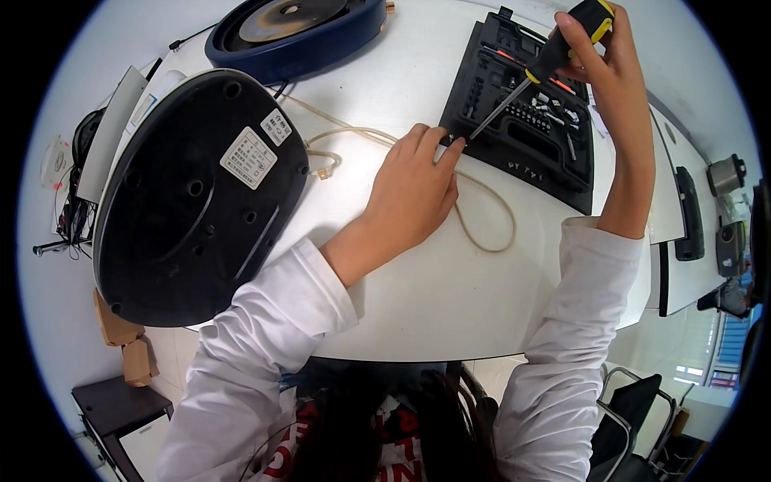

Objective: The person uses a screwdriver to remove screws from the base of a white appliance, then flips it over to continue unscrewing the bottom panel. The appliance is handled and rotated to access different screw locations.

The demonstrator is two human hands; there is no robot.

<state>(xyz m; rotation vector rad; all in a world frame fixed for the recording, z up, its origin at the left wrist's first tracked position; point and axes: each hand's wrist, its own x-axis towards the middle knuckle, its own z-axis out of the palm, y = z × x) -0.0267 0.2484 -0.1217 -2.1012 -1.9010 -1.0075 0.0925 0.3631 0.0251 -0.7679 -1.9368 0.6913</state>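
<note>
My right hand (617, 76) grips a screwdriver (554, 55) by its black and yellow handle, at the far right. The screwdriver slants down to the left, its shaft ending close to the fingertips of my left hand (414, 183). Those fingers are bent together at the near left corner of an opened black tool case (522, 161). Whatever they pinch there is too small or too hidden to name. In the case lie several bits and sockets. To the left rests an appliance's black plastic base (177, 177), underside showing, with two white labels and screw holes.
At the back left stands a dark blue round housing (301, 58) with a metal plate inside. A beige cord (499, 201) loops across the white table (450, 297). A black chair (630, 418) is at the lower right; cardboard boxes (138, 361) lie at the lower left.
</note>
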